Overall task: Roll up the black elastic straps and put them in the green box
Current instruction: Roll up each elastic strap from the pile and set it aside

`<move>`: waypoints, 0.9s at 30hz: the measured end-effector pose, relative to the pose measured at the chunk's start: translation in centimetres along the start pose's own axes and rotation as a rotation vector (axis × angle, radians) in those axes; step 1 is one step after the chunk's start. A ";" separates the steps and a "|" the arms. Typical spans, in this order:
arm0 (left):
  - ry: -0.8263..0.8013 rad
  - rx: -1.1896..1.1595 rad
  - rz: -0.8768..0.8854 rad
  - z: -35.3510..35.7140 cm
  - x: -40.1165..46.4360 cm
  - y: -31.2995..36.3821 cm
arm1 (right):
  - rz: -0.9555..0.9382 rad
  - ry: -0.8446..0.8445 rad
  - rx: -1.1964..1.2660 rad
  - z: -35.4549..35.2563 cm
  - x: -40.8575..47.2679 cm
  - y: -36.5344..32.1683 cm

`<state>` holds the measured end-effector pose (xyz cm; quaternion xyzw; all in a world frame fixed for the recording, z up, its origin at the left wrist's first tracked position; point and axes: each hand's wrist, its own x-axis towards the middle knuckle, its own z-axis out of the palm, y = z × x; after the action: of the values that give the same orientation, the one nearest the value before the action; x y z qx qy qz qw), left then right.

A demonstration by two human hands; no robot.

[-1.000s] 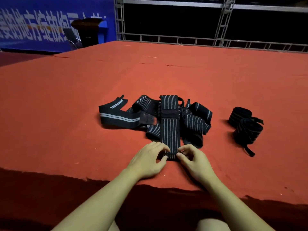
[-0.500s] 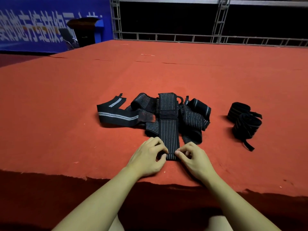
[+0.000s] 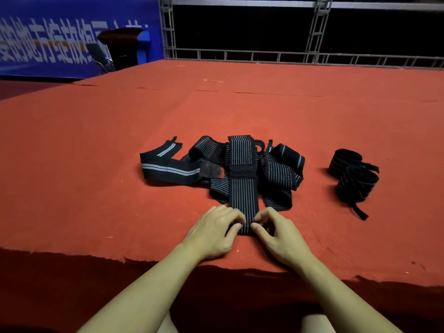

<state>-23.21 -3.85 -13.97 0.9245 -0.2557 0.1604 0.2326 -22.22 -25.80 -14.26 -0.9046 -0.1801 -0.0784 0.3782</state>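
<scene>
- red carpet covers the whole platform, and its ragged near edge runs right in front of the person's arms
- one pinstriped black strap lies flat and straight, running away from the person, with a velcro patch partway up
- left hand has its fingers curled over the near end of that strap, thumb tucked in at the edge, so it's pinching the end on the left side
- right hand mirrors it, fingertips and thumb pinching the same end from the right
- the two hands sit close together, almost touching over the strap end, both low on the carpet
- that strap lies on top of a messy pile of loose straps, some pinstriped, some folded over each other
- a plainer black strap with a pale double stripe sticks out of the pile to the left
- two rolled-up straps sit well apart to the right, touching each other, with a loose tail trailing toward the near edge
- green box isn't anywhere in view
- blue banner with white characters at the back left, metal truss railing along the far edge
</scene>
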 end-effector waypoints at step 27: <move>0.074 0.075 -0.029 0.3 -0.2 0.0 | -0.064 0.038 -0.064 0.3 -0.1 0.4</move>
<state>-23.31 -3.88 -14.31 0.9296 -0.2273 0.2007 0.2096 -22.20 -25.87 -14.81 -0.9084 -0.1994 -0.1133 0.3496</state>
